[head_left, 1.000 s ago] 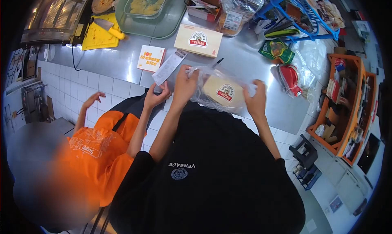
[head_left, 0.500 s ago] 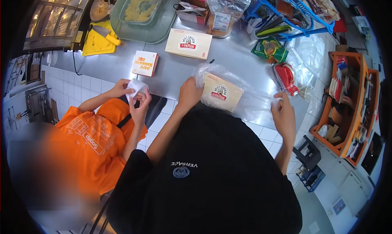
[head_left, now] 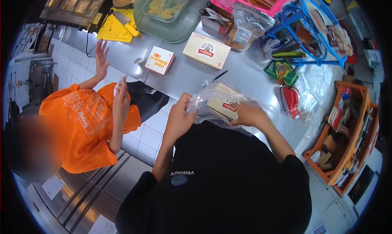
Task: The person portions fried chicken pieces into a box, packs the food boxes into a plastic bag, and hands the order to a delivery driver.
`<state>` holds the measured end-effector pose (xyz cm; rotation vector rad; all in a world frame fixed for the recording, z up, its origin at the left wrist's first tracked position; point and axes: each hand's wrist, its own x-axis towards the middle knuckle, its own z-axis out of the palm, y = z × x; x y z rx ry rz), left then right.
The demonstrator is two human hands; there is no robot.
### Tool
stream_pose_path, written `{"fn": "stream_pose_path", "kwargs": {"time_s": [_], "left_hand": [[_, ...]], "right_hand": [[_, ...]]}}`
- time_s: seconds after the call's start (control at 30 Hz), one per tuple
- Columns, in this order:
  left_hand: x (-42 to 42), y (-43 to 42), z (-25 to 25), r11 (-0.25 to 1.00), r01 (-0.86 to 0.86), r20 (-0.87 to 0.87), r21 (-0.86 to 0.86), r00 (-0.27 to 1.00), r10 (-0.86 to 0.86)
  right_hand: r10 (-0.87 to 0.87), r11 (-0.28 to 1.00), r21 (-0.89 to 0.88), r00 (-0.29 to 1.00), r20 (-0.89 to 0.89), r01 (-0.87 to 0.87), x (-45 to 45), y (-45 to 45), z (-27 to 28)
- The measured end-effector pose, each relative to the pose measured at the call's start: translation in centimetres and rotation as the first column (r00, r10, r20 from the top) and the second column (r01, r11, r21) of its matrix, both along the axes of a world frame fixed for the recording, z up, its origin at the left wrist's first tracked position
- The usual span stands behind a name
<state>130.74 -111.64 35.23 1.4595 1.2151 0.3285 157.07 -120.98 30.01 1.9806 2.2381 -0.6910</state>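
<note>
Clearly, your left hand (head_left: 179,116) was closed narrow, its fingers and thumb pinching the left side of a clear plastic bag (head_left: 200,99). Your right hand (head_left: 250,114) reached over the right end of the cream box (head_left: 219,105), with its fingers bent; I could not tell whether they gripped the box, the bag or both. That box lay inside the bag, at the near edge of the metal table (head_left: 179,81), just in front of you.

A black pen (head_left: 220,75) lay just beyond the bag. Farther off stood a second cream box (head_left: 206,50), and to its left a small white box (head_left: 160,60). On the right, near the bag, lay a green packet (head_left: 281,72) and a red packet (head_left: 290,101), with a blue basket (head_left: 322,63) beyond them. On your left, a co-worker in an orange shirt (head_left: 83,121) held a white slip in one hand and raised the other, fingers spread.
</note>
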Motion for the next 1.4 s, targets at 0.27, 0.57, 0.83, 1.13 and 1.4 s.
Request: {"fn": "stream_pose_path", "kwargs": {"time_s": [0.27, 0.57, 0.83, 1.13, 1.4], "left_hand": [[-1.0, 1.5, 0.4, 0.865, 0.487, -0.069, 0.123, 0.874, -0.482], [2.2, 1.4, -4.9, 0.819, -0.206, 0.442, -0.536, 0.758, 0.480], [5.9, 0.8, -2.9, 0.742, -0.244, 0.470, -0.625, 0.641, 0.607], [3.1, 0.0, -3.9, 0.908, -0.284, 0.575, -0.309, 0.704, 0.416], [5.2, -1.5, -1.4, 0.994, -0.102, 0.537, -0.042, 0.837, 0.109]], "right_hand": [[-0.097, 0.984, 0.167, 0.976, 0.195, 0.065, -5.4, 21.4, -6.0], [-0.143, 0.961, 0.202, 0.962, -0.232, 0.191, -1.3, 19.1, 2.3], [-0.360, 0.917, -0.094, 0.703, -0.614, 0.388, -3.0, 6.7, 9.2], [0.000, 0.897, 0.363, 0.820, -0.572, 0.253, -3.1, 0.1, 0.1], [-0.089, 0.996, 0.026, 0.996, -0.004, 0.089, -1.7, -0.9, 0.4]]}}
